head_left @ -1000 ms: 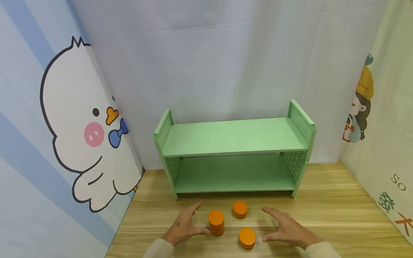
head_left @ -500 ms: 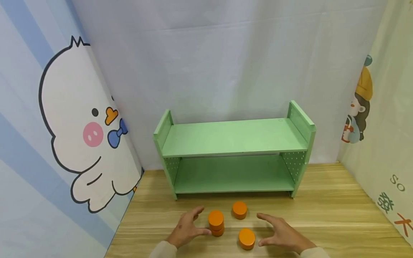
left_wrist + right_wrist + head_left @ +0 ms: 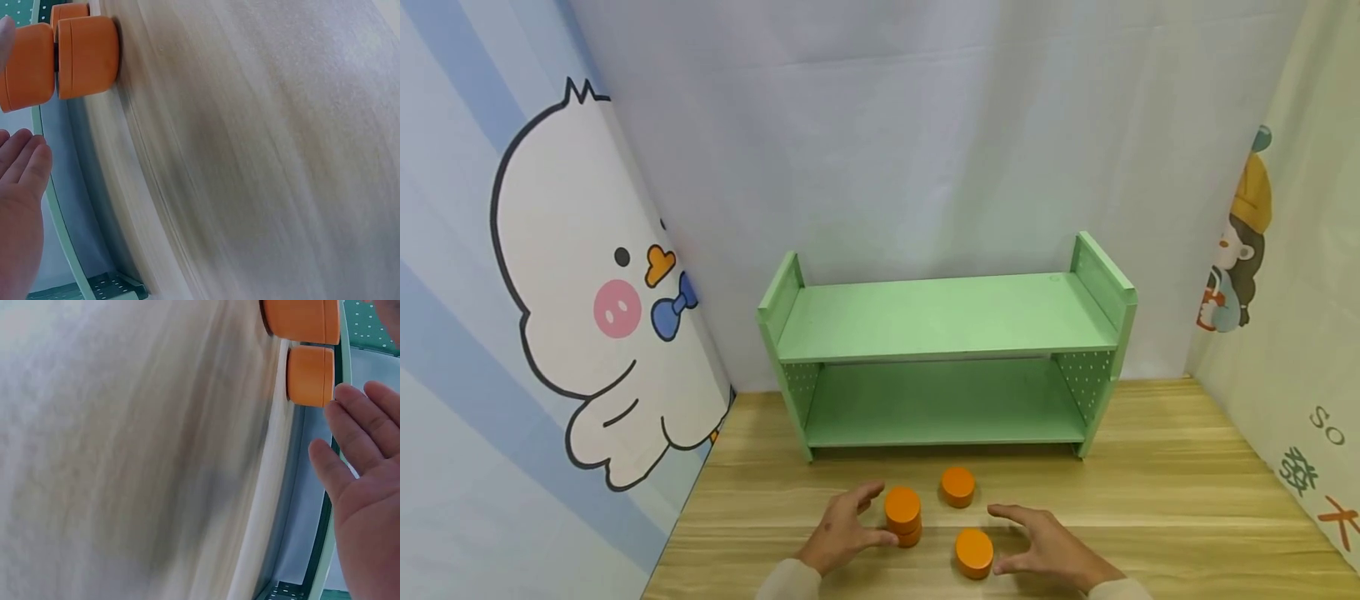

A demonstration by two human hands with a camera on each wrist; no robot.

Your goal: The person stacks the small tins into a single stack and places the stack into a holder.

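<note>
orange stack [image 3: 902, 512] on worktop [image 3: 1180, 492], far disc [image 3: 958, 487] at its two o'clock, near disc [image 3: 974, 552] at four, left hand [image 3: 846, 529] at nine, thumb perhaps touching, right hand [image 3: 1047, 550] beside near disc, fingers apart from both thumbs

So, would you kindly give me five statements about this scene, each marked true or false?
1. Two orange discs are stacked beside the left hand. True.
2. The front disc and the rear disc each rest singly on the table. True.
3. The right hand is lifting the rear disc. False: it holds nothing, its fingers and thumb apart.
4. The green shelf stands beyond all the discs in the head view. True.
5. One disc sits on the green shelf. False: all four are in front of it.
</note>
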